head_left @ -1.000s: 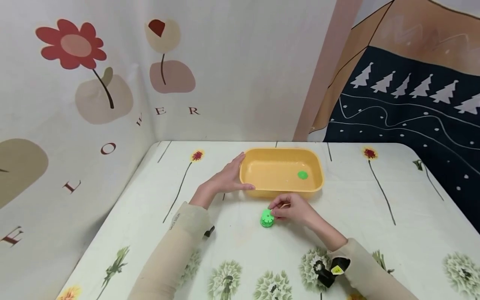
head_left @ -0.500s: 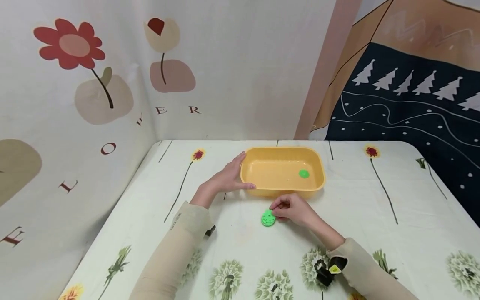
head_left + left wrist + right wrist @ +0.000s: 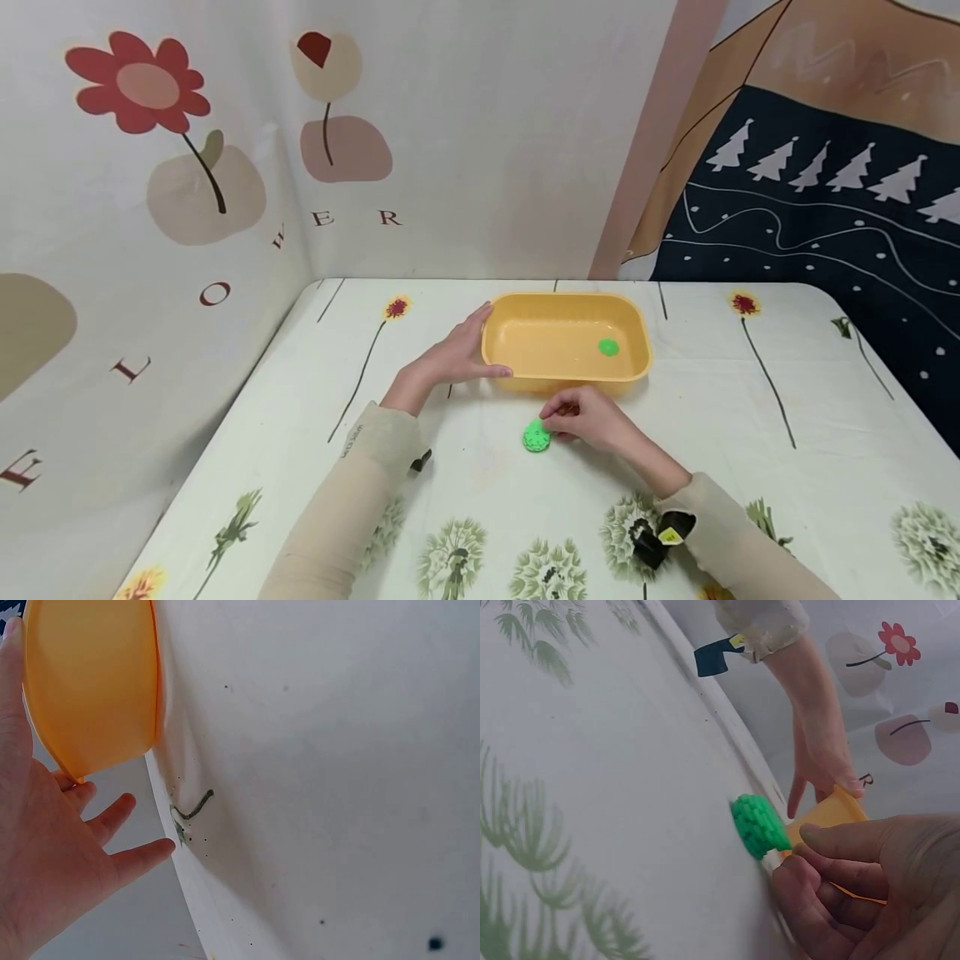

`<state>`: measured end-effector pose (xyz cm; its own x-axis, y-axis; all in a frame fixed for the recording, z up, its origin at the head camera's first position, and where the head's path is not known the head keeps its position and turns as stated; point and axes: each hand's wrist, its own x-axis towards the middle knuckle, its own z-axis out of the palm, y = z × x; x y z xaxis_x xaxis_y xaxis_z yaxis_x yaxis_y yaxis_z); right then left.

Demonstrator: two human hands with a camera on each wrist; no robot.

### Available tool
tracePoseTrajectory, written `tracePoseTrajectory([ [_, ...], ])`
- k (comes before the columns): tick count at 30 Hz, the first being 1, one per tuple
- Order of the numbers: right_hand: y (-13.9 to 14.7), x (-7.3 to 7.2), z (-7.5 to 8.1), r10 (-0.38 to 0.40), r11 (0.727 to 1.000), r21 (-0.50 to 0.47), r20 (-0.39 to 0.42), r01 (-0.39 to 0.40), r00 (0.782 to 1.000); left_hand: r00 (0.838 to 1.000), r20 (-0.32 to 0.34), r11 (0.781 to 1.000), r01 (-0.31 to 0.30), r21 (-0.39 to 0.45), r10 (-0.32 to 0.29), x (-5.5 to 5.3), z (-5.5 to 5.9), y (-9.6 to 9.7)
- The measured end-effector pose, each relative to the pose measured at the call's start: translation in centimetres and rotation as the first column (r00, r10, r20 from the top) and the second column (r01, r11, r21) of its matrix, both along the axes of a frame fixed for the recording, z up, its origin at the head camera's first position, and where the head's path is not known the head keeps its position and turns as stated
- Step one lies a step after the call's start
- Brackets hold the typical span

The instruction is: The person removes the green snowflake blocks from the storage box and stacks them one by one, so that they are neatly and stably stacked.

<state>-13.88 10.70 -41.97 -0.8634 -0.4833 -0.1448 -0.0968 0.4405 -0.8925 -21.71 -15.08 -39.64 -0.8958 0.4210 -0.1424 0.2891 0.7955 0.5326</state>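
Note:
My left hand [image 3: 457, 350] rests on the left end of a yellow plastic tub [image 3: 566, 379], thumb along the front rim and index finger near the far corner. In the left wrist view the other fingers [image 3: 112, 817] are splayed and fairly straight beside the tub's wall. In front of the tub, my right hand [image 3: 588, 417] pinches the edge of a small green notched disc [image 3: 536, 436] between thumb and fingers. The right wrist view shows several such green discs [image 3: 759, 825] stacked under it, their bumpy edges lined up roughly. A single flat green disc [image 3: 608, 347] lies inside the tub.
A white flower-print cloth [image 3: 465, 517] covers the table, with printed curtains [image 3: 480, 150] rising behind and at the left. Both wrists wear dark camera mounts, the right one [image 3: 651, 548] near the cloth.
The upper green disc, raised off the pile a second ago, has come down flat onto the stack with my right hand at its edge. My left hand and the tub stay in place.

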Motion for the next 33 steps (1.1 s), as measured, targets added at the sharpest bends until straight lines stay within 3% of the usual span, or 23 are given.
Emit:
tracePoseTrajectory([
  [6,1.0,-0.1,1.6,0.049,0.998,0.047,-0.061,-0.046,0.997,1.000,-0.001,1.000,-0.002,0.003,0.002,0.0,-0.1,0.0],
  [12,2.4,-0.5,4.3,0.130,0.991,-0.009,-0.012,-0.130,0.991,1.000,0.010,1.000,-0.017,0.007,0.017,0.3,0.0,-0.1],
  [15,2.9,-1.6,5.7,0.100,0.994,-0.038,0.002,-0.100,0.995,1.000,0.015,1.000,-0.020,0.010,0.019,0.4,0.1,-0.2],
  [19,3.5,-3.9,6.7,-0.015,0.999,-0.034,-0.033,0.014,0.999,1.000,0.012,1.000,-0.023,0.011,0.023,0.4,0.2,-0.3],
  [23,3.7,-6.3,6.1,-0.151,0.988,0.025,-0.078,0.153,0.985,1.000,0.015,1.000,-0.026,0.016,0.025,0.4,0.2,-0.4],
  [26,3.7,-7.8,5.2,-0.221,0.972,0.060,-0.068,0.226,0.973,1.000,0.017,1.000,-0.023,0.021,0.022,0.5,0.2,-0.3],
  [33,3.3,-9.4,3.2,-0.250,0.961,0.106,-0.071,0.256,0.966,1.000,0.009,0.999,-0.014,0.039,0.013,0.6,0.3,-0.1],
])
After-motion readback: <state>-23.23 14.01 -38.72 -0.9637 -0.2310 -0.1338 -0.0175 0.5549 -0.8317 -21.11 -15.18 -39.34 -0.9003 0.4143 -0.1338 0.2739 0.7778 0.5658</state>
